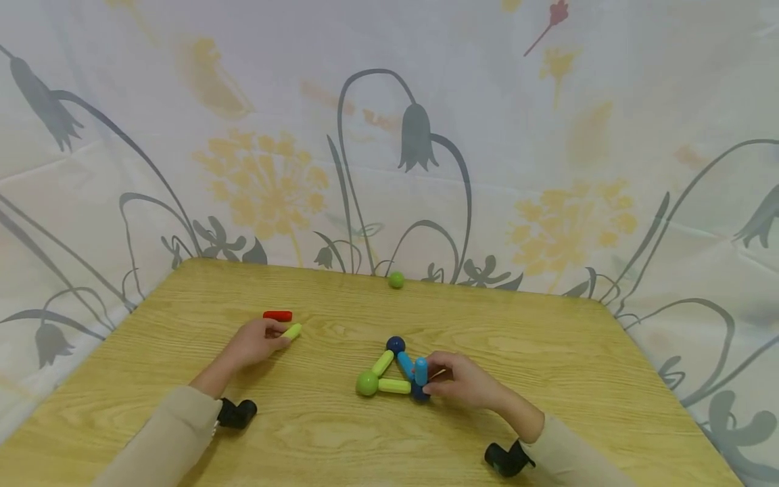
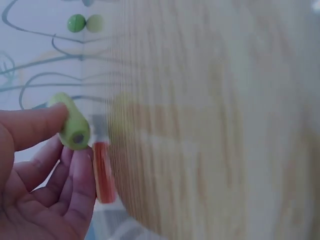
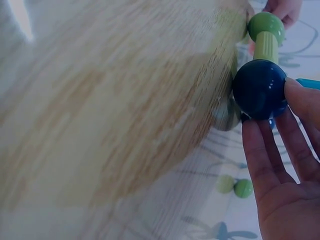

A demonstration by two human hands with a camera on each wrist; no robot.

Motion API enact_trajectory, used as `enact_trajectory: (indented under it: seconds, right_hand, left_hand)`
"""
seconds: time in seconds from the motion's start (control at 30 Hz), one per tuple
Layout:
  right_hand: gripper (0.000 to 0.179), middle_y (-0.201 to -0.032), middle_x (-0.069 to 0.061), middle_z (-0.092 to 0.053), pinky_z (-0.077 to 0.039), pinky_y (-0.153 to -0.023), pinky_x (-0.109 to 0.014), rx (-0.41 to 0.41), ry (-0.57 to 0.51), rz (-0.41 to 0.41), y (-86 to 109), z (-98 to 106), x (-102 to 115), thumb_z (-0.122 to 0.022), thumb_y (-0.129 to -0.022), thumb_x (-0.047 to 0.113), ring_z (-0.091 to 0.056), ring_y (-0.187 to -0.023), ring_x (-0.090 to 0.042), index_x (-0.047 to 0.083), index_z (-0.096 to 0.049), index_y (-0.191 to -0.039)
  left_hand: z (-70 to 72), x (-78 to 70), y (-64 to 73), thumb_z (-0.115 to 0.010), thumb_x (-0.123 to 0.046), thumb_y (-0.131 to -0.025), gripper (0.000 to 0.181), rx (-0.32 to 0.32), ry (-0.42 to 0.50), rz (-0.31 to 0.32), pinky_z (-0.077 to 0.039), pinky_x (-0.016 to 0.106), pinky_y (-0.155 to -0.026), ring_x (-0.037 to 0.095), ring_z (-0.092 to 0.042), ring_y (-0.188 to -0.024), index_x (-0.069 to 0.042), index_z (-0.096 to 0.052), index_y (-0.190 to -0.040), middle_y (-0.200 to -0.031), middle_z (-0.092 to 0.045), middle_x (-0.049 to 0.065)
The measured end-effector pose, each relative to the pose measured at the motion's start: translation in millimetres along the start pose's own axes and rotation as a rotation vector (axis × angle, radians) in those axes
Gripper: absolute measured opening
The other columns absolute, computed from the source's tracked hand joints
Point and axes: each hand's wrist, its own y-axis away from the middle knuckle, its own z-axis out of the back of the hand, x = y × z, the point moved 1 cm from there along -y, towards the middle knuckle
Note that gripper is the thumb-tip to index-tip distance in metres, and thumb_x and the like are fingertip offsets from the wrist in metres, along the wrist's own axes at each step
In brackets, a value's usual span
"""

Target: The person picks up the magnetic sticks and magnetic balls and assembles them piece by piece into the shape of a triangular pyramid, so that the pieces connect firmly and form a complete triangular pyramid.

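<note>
My left hand (image 1: 258,341) pinches a light green rod (image 2: 75,122) between thumb and fingers, its metal-tipped end showing in the left wrist view. Just beyond that hand lies a red rod (image 1: 277,316). Right of centre, a triangle of rods and balls rests on the table: a green ball (image 1: 368,383), a far dark blue ball (image 1: 395,345), two light green rods (image 1: 394,386) and a blue rod (image 1: 405,365). At its near right corner my right hand (image 1: 465,382) grips another dark blue ball (image 3: 260,90), with a second blue rod (image 1: 421,371) upright on top.
A loose green ball (image 1: 396,280) sits at the table's far edge. Behind the wooden table (image 1: 304,439) hangs a flower-patterned cloth (image 1: 377,203). Black wrist cameras (image 1: 236,413) are strapped at both sleeves.
</note>
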Motion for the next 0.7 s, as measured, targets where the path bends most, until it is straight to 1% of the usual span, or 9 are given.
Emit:
enact_trajectory:
  seconds: [0.03, 0.13, 0.17, 0.3, 0.5, 0.7]
  right_hand:
    - [0.016, -0.1, -0.008, -0.059, -0.05, -0.08, -0.028, -0.001, 0.002, 0.001, -0.1, -0.1, 0.1, -0.062, -0.088, 0.003, -0.06, -0.096, -0.022, 0.0, -0.06, -0.104]
    - [0.016, -0.1, -0.008, -0.059, -0.05, -0.08, -0.028, -0.004, 0.008, 0.004, -0.1, -0.3, 0.5, -0.063, -0.088, 0.003, -0.061, -0.096, -0.021, 0.0, -0.06, -0.104]
    - [0.016, -0.1, -0.008, -0.059, -0.05, -0.08, -0.028, -0.005, 0.008, 0.003, 0.0, -0.2, 0.7, -0.063, -0.088, 0.003, -0.061, -0.096, -0.021, 0.0, -0.061, -0.104]
    - [0.016, -0.101, -0.008, -0.059, -0.049, -0.08, -0.027, -0.001, 0.004, -0.013, 0.5, 0.1, 1.7, -0.063, -0.088, 0.003, -0.06, -0.097, -0.022, 0.0, -0.06, -0.104]
    - [0.016, -0.101, -0.008, -0.059, -0.049, -0.08, -0.027, -0.002, 0.008, -0.033, 0.6, -0.4, 1.2, -0.062, -0.088, 0.003, -0.06, -0.098, -0.023, 0.0, -0.061, -0.104]
    - [0.016, -0.101, -0.008, -0.059, -0.049, -0.081, -0.027, -0.005, 0.006, -0.038, 0.1, -0.7, 1.7, -0.062, -0.088, 0.002, -0.06, -0.098, -0.023, -0.001, -0.061, -0.104]
  left_hand:
    - [-1.5, -1.4, 0.5, -0.063, -0.023, -0.09, 0.042, 0.006, 0.015, -0.016, -0.048, 0.036, -0.072, 0.03, -0.057, -0.089, 0.012, -0.059, -0.113, -0.099, -0.06, 0.019]
    - [-7.9, -11.5, 4.0, -0.06, -0.02, -0.092, 0.042, 0.016, 0.066, -0.023, -0.049, 0.036, -0.073, 0.031, -0.058, -0.093, 0.014, -0.055, -0.116, -0.102, -0.06, 0.02]
    - [-10.0, -17.0, 5.6, -0.059, -0.017, -0.093, 0.041, 0.028, 0.084, -0.003, -0.049, 0.038, -0.075, 0.033, -0.057, -0.096, 0.014, -0.053, -0.119, -0.105, -0.059, 0.021]
    - [-20.3, -32.0, 9.1, -0.059, -0.013, -0.093, 0.037, 0.047, 0.111, 0.006, -0.049, 0.037, -0.077, 0.03, -0.057, -0.096, 0.012, -0.054, -0.119, -0.106, -0.06, 0.016]
    - [-32.6, -48.6, 12.5, -0.061, -0.012, -0.091, 0.035, 0.097, 0.171, -0.019, -0.049, 0.036, -0.079, 0.027, -0.057, -0.096, 0.011, -0.055, -0.117, -0.104, -0.06, 0.013]
    - [-43.9, -60.2, 14.4, -0.062, -0.013, -0.091, 0.033, 0.123, 0.225, -0.055, -0.049, 0.033, -0.078, 0.024, -0.059, -0.095, 0.008, -0.057, -0.116, -0.103, -0.061, 0.009]
